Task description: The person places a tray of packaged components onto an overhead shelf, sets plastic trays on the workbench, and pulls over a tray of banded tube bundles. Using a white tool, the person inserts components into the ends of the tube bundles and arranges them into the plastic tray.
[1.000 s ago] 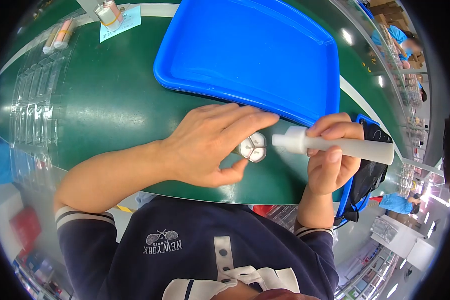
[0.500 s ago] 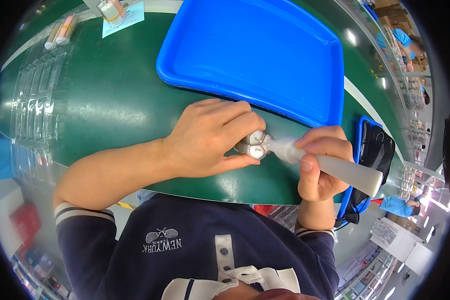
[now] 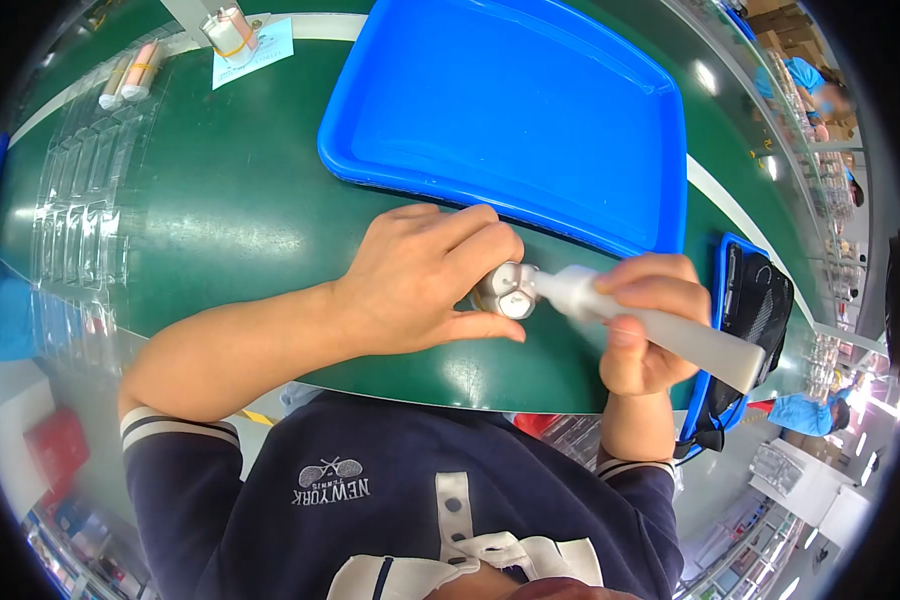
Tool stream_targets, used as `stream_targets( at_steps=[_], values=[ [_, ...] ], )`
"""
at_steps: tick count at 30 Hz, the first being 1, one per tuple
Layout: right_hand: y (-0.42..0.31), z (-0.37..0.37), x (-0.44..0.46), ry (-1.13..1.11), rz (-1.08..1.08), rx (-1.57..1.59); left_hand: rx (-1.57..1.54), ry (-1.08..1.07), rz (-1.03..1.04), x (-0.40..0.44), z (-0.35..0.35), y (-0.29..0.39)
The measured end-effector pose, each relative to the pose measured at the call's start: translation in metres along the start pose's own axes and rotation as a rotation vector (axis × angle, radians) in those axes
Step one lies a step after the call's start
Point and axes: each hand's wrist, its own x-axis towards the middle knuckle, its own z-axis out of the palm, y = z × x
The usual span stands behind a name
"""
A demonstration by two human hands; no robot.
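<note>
Left hand (image 3: 425,280): fingers curled, index and thumb closed around a small cluster of white, round-ended pieces (image 3: 515,303) at the hand's right side, ends facing up; the lower part is hidden by the fingers.

Right hand (image 3: 660,290): thumb below, fingers above, pinching a long whitish bottle (image 3: 710,350). The wide end sticks out to the right of this hand; the narrow nozzle points left, its tip at the cluster. The nozzle is blurred; cannot tell whether it touches.

Both hands over a green table (image 3: 230,220). Just beyond them, a large blue tray (image 3: 510,110). Right of the right hand, a black mesh item (image 3: 760,300) inside a blue frame. Well left of the left hand, clear plastic trays (image 3: 75,210); beyond these, banded pale rolls (image 3: 135,75). Far ahead and right, a person in blue (image 3: 805,75).
</note>
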Motion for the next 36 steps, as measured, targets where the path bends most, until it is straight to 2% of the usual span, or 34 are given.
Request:
stream_targets(
  at_steps=[3, 6, 13, 15, 24, 36],
  values=[
    [-0.006, -0.005, -0.005, 0.147, 0.102, 0.081, 0.026, -0.064, -0.155, 0.001, -0.004, 0.009],
    [-0.008, -0.006, -0.005, 0.130, 0.126, 0.101, -0.075, -0.147, -0.102, 0.002, -0.010, 0.009],
    [-0.010, -0.001, -0.004, 0.016, 0.201, 0.177, -0.161, -0.061, -0.026, 0.000, -0.002, 0.002],
    [-0.008, -0.001, -0.001, -0.067, 0.134, 0.143, -0.150, -0.072, -0.030, -0.001, -0.003, 0.002],
    [-0.015, 0.005, 0.006, -0.132, 0.079, 0.021, -0.087, -0.075, -0.020, -0.001, -0.002, 0.004],
    [-0.013, 0.009, 0.005, -0.105, 0.013, -0.012, -0.114, -0.072, -0.007, 0.000, 0.000, 0.002]
  ],
)
